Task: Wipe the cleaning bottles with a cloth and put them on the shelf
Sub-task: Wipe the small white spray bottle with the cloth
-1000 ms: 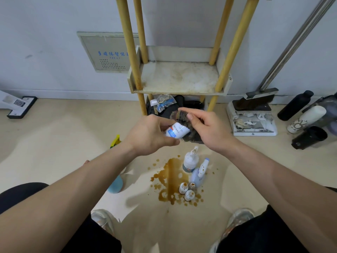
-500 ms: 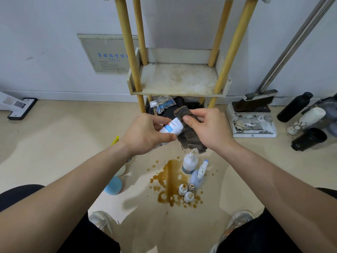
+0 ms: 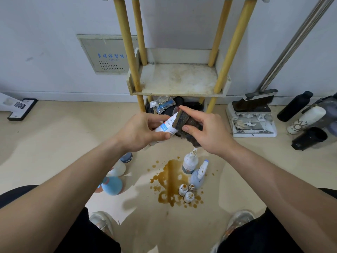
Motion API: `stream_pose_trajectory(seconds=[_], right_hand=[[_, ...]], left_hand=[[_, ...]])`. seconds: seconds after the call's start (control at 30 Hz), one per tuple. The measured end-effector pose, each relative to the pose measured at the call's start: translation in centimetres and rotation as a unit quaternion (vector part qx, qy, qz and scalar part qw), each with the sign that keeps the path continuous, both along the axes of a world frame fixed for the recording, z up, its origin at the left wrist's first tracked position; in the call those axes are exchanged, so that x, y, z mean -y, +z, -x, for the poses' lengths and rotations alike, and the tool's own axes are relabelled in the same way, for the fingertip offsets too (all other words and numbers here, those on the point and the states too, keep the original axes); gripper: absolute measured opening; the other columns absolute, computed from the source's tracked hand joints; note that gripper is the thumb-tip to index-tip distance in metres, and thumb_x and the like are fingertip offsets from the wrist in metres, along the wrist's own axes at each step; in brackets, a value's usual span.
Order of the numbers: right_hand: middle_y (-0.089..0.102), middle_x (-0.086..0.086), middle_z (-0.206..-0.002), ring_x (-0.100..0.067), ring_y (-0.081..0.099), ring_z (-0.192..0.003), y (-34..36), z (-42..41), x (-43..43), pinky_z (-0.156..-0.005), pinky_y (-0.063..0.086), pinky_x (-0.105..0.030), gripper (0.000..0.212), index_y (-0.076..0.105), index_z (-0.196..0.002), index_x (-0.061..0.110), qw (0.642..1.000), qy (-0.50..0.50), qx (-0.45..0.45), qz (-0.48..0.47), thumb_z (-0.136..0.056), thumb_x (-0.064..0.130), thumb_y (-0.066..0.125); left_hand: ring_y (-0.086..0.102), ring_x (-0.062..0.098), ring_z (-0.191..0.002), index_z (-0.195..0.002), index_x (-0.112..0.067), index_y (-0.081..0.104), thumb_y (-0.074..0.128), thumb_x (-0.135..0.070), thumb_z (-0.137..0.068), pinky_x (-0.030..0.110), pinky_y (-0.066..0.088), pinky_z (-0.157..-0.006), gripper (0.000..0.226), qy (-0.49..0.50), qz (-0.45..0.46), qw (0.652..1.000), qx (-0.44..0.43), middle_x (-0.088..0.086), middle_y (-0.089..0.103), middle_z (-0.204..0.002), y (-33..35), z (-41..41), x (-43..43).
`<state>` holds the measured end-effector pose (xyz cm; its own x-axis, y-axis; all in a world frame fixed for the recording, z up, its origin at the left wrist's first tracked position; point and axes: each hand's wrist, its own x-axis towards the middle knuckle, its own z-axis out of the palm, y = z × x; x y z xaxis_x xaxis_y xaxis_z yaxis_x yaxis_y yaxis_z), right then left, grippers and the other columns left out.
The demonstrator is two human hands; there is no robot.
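Bottle: we hold a small white bottle (image 3: 166, 126) with a blue label. It is tilted, in the air in front of the shelf's lowest tier.
Left hand: our left hand (image 3: 144, 132) wraps the bottle's near end, fingers curled over and thumb underneath.
Right hand: our right hand (image 3: 209, 134) pinches a dark folded cloth (image 3: 184, 119) between thumb and forefinger, pressed onto the bottle's far end. The cap is hidden, so we cannot tell its type.
Handling: we judge the bottle light, stiff plastic, and likely slick where wet. A full wrap round the body suits it better than a fingertip pinch.
Cloth: soft and limp, with its tail hanging below the right hand.
Shelf: the middle board (image 3: 179, 80) is stained and holds no bottles. Its raised front lip means lifting each bottle over.
Floor: 2 spray bottles (image 3: 189, 162) and 3 small bottles (image 3: 188, 197) stand at a brown spill (image 3: 169, 179), spattered.
Grip there: we would take the sprays by the body and the small ones from above, since they look easy to tip.
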<state>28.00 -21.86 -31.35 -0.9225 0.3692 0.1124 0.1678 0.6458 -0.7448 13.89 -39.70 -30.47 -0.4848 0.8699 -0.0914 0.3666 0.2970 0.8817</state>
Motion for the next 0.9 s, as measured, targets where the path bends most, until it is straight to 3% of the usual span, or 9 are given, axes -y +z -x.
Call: stream_pose_trajectory(seconds=[0.1, 0.17, 0.23, 0.33, 0.57, 0.7, 0.73, 0.8, 0.9], right_hand=[[0.07, 0.01, -0.127, -0.004, 0.065, -0.116, 0.5, 0.1, -0.4, -0.1, 0.051, -0.028, 0.055, 0.056, -0.144, 0.03, 0.999, 0.017, 0.034, -0.01, -0.093, 0.019, 0.072], [0.071, 0.009, -0.125, -0.001, 0.064, -0.116, 0.7, 0.2, -0.2, -0.1, 0.05, -0.021, 0.049, 0.064, -0.137, 0.027, 0.999, -0.003, 0.036, -0.009, -0.09, 0.018, 0.075], [0.075, 0.008, -0.115, 0.008, 0.063, -0.105, 0.7, 0.2, 0.4, -0.084, 0.044, -0.001, 0.038, 0.073, -0.124, 0.024, 0.999, -0.038, 0.022, 0.004, -0.088, 0.014, 0.077], [0.077, 0.005, -0.102, 0.002, 0.064, -0.087, 0.2, 0.1, 1.2, -0.065, 0.035, 0.006, 0.024, 0.078, -0.111, 0.021, 0.995, -0.091, 0.019, -0.037, -0.087, 0.019, 0.078], [0.078, 0.003, -0.099, 0.003, 0.06, -0.085, -0.7, -0.3, 1.9, -0.071, 0.037, 0.003, 0.035, 0.073, -0.124, 0.019, 0.991, -0.097, -0.077, -0.05, -0.09, 0.013, 0.074], [0.073, 0.005, -0.099, -0.003, 0.061, -0.085, -0.9, -0.3, 1.3, -0.075, 0.039, 0.0, 0.052, 0.058, -0.144, 0.025, 0.998, -0.038, -0.033, -0.035, -0.094, 0.013, 0.068], [0.074, 0.007, -0.102, -0.002, 0.062, -0.089, -0.6, -0.2, 1.1, -0.077, 0.04, 0.0, 0.051, 0.057, -0.144, 0.027, 0.999, -0.024, -0.02, -0.026, -0.095, 0.013, 0.066], [0.075, 0.011, -0.108, -0.001, 0.065, -0.098, -0.1, 0.1, 0.4, -0.084, 0.045, -0.007, 0.045, 0.062, -0.138, 0.03, 1.0, 0.005, 0.005, -0.005, -0.096, 0.014, 0.065], [0.078, 0.009, -0.101, -0.01, 0.069, -0.098, 0.3, 0.5, -1.0, -0.089, 0.054, -0.033, 0.027, 0.076, -0.117, 0.027, 0.998, 0.023, 0.052, -0.031, -0.096, 0.014, 0.064]], left_hand=[[0.065, -0.005, -0.073, -0.123, -0.033, 0.069, 0.078, -0.013, -0.087, 0.013, 0.052, -0.068, 0.042, -0.009, 0.019, 0.999, -0.037, -0.012, 0.078, -0.098, -0.1, -0.3, 0.3], [0.068, -0.004, -0.085, -0.128, -0.032, 0.068, 0.078, -0.022, -0.088, 0.023, 0.058, -0.077, 0.042, -0.008, 0.033, 0.993, -0.115, -0.014, 0.077, -0.103, -0.4, -0.6, 0.4], [0.068, 0.006, -0.089, -0.128, -0.038, 0.065, 0.076, -0.033, -0.089, 0.037, 0.057, -0.081, 0.041, 0.006, 0.059, 0.978, -0.198, -0.014, 0.076, -0.102, -0.8, -0.8, 0.4], [0.066, 0.014, -0.085, -0.126, -0.045, 0.061, 0.073, -0.041, -0.088, 0.042, 0.056, -0.075, 0.041, 0.02, 0.083, 0.963, -0.254, -0.012, 0.075, -0.098, -1.1, -0.7, 0.2], [0.059, 0.012, -0.065, -0.117, -0.034, 0.065, 0.074, -0.03, -0.09, 0.035, 0.054, -0.068, 0.028, -0.001, 0.044, 0.984, -0.175, -0.014, 0.07, -0.08, -1.1, -0.1, 0.2], [0.06, 0.02, -0.062, -0.123, -0.032, 0.065, 0.074, -0.025, -0.092, 0.03, 0.052, -0.062, 0.033, -0.007, 0.021, 0.994, -0.108, -0.009, 0.075, -0.087, -0.8, -0.2, 0.4], [0.06, 0.013, -0.061, -0.123, -0.032, 0.066, 0.074, -0.025, -0.092, 0.026, 0.051, -0.061, 0.033, -0.012, 0.024, 0.993, -0.113, -0.008, 0.075, -0.09, -0.7, -0.1, 0.4], [0.06, -0.003, -0.066, -0.124, -0.034, 0.068, 0.075, -0.025, -0.091, 0.016, 0.045, -0.063, 0.035, -0.002, 0.028, 0.989, -0.146, -0.012, 0.075, -0.097, -0.5, 0.2, 0.6], [0.06, -0.013, -0.075, -0.121, -0.034, 0.069, 0.078, -0.022, -0.088, 0.009, 0.041, -0.067, 0.036, 0.032, 0.031, 0.985, -0.17, -0.017, 0.072, -0.098, 0.3, 0.6, 0.8]])
